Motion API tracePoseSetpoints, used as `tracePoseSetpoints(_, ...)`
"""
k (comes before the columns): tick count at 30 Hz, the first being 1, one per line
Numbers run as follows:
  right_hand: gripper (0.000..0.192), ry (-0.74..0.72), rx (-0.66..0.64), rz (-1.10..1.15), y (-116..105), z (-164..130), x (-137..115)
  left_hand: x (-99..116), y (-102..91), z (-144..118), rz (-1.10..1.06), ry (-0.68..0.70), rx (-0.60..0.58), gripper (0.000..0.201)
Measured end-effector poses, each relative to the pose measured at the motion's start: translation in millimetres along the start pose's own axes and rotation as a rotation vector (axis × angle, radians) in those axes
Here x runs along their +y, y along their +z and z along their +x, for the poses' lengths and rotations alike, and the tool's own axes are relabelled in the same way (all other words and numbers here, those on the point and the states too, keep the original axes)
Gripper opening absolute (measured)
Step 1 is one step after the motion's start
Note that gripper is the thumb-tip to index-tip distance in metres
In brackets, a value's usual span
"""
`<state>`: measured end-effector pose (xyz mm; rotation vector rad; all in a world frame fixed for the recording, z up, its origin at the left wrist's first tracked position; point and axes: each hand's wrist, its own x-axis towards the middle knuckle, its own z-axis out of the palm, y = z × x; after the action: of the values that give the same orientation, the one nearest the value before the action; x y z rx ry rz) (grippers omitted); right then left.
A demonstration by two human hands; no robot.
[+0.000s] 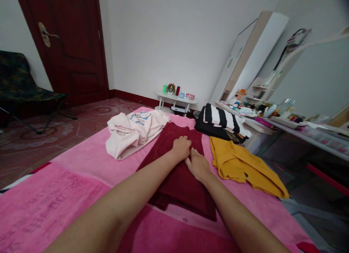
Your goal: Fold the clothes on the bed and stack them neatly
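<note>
while the maroon garment (pixel 180 173) stretches lengthwise away from the camera, left hand (pixel 180 148) and right hand (pixel 198 165) press it, fingers together and flat.

I see plain white walls (pixel 163 38), a dark red panelled wooden door (pixel 73 45), patterned reddish floor tiles (pixel 40 136), a dark folding chair (pixel 19 85) and a small white side table (pixel 176 99).

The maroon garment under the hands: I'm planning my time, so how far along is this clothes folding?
Done: the black-and-white striped garment sits folded at the far edge. In hand: the left hand and right hand press flat on the maroon garment, partly folded. Left: the cream sweatshirt is crumpled and the yellow garment lies loose on the pink blanket.
</note>
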<state>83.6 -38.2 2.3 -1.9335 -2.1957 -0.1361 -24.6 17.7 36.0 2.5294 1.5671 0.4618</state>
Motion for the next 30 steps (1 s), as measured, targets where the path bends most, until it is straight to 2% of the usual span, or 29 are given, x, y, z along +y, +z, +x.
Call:
tracePoseSetpoints(3, 0.043, -0.051, 0.016, -0.015, -4.6, 5.5, 12.8, -9.9, 16.8, 6.7, -0.052, -0.071, 0.095, 0.035)
tracePoseSetpoints(5, 0.035, -0.059, 0.014, 0.019, -8.0, 19.5, 30.6, -18.5, 23.1, 10.7, -0.089, -0.089, 0.11, 0.034)
tracePoseSetpoints(9, 0.031, 0.003, 0.019, 0.203, -8.5, 68.6, 67.8, -27.3, 25.9, 15.6, -0.182, -0.061, 0.103, 0.027)
tracePoseSetpoints(11, 0.031, -0.007, 0.058, 0.168, -7.3, 96.7, 76.2, -27.0, 25.3, 15.3, -0.202, -0.057, 0.115, 0.025)
tracePoseSetpoints(13, 0.032, -0.079, 0.092, 0.036, -7.2, 122.0, 77.7, -26.0, 24.8, 13.9, -0.208, -0.048, 0.126, 0.024)
tracePoseSetpoints(15, 0.031, -0.187, 0.048, -0.095, -8.5, 142.7, 76.9, -25.8, 24.9, 12.7, -0.224, -0.032, 0.131, 0.023)
tracePoseSetpoints(18, 0.027, -0.339, -0.087, -0.208, -11.2, 166.2, 80.0, -26.8, 26.2, 12.4, -0.244, -0.015, 0.149, 0.023)
tracePoseSetpoints(23, 0.01, -0.422, -0.178, -0.24, -8.9, 189.8, 91.0, -26.0, 27.1, 13.9, -0.25, 0.006, 0.17, 0.028)
tracePoseSetpoints(25, 0.008, -0.382, -0.14, -0.251, -2.3, 192.4, 91.9, -25.0, 26.8, 13.9, -0.235, -0.013, 0.186, 0.03)
tracePoseSetpoints(30, 0.014, -0.087, -0.008, -0.205, 21.7, 182.2, 87.9, -23.9, 25.6, 12.0, -0.156, -0.087, 0.162, 0.031)
